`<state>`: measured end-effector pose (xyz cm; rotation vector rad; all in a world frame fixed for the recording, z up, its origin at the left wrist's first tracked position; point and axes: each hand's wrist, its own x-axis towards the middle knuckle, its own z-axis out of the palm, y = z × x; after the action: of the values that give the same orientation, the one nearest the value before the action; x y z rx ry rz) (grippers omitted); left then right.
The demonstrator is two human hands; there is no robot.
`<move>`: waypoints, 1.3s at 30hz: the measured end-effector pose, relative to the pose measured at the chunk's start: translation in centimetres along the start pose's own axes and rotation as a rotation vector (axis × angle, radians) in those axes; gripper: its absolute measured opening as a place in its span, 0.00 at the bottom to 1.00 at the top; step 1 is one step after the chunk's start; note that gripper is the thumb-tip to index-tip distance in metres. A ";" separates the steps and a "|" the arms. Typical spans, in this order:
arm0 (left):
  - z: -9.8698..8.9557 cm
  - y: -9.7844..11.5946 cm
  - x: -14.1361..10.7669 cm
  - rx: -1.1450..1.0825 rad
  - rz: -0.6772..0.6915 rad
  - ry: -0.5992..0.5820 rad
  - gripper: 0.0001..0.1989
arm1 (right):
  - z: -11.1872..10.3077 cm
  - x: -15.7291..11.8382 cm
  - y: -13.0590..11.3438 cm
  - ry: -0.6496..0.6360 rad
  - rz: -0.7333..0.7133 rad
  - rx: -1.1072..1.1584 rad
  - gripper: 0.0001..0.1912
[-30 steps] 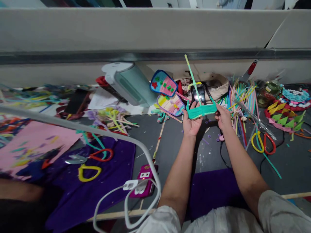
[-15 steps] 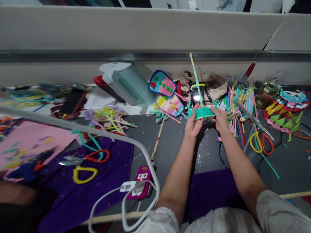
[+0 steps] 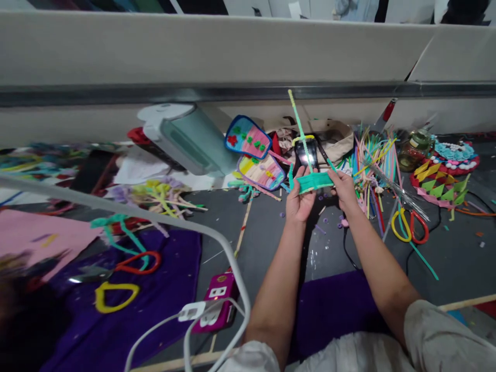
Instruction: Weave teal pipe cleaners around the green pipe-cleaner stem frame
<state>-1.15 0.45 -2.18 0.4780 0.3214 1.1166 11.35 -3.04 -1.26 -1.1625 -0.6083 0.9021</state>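
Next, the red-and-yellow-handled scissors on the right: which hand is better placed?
Probably the right hand: it is nearer the scissors than the left hand; both hold the flat teal fuzzy band.

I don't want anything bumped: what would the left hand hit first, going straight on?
Past the green piece it holds, the left hand would probably meet the shiny black object first, though depth is unclear.

Beside the purple cloth point(image 3: 170, 274), a pink sheet point(image 3: 65, 231) runs off the view's left edge; a blurred dark shape point(image 3: 34, 323) hides the cloth's left side.
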 end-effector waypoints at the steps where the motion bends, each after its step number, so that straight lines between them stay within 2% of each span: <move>1: 0.0 0.2 0.0 -0.001 0.010 -0.007 0.24 | -0.2 0.2 -0.1 0.011 -0.070 -0.070 0.21; 4: 0.0 0.9 0.0 0.019 0.040 -0.001 0.27 | -1.8 1.0 -0.9 0.088 -0.278 -0.275 0.20; 8: -0.1 1.9 0.1 0.026 0.079 0.042 0.34 | -5.8 1.9 -3.4 0.321 -0.411 -0.460 0.15; 10: -0.2 2.0 0.1 0.012 0.085 0.042 0.38 | -7.9 1.8 -5.1 0.414 -0.396 -0.577 0.12; 13: -0.3 1.7 0.2 -0.008 0.070 0.036 0.41 | -9.7 0.8 -7.3 0.369 -0.282 -0.920 0.09; 15: -0.3 1.4 0.2 -0.012 0.057 0.042 0.41 | -9.8 -0.1 -8.3 0.333 -0.196 -1.155 0.09; 18: -0.2 1.2 0.2 -0.010 0.047 0.048 0.40 | -9.3 -0.9 -9.0 0.235 -0.074 -1.345 0.12; 22: -0.1 1.1 0.2 -0.001 0.041 0.053 0.39 | -8.8 -0.7 -8.5 0.070 -0.059 -1.381 0.12; 24: -0.1 1.1 0.2 -0.010 0.037 0.046 0.40 | -8.9 -0.4 -8.1 0.029 -0.039 -1.395 0.12; 30: -0.5 1.0 0.4 -0.025 0.031 0.033 0.41 | -9.5 0.0 -7.4 0.107 0.085 -1.596 0.13; 39: -0.3 1.0 0.3 -0.003 0.017 0.037 0.40 | -8.3 0.4 -6.1 0.166 0.158 -1.637 0.20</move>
<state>-1.97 1.16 -1.88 0.4589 0.3490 1.1437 19.97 -7.75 2.01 -2.7195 -1.1672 0.2562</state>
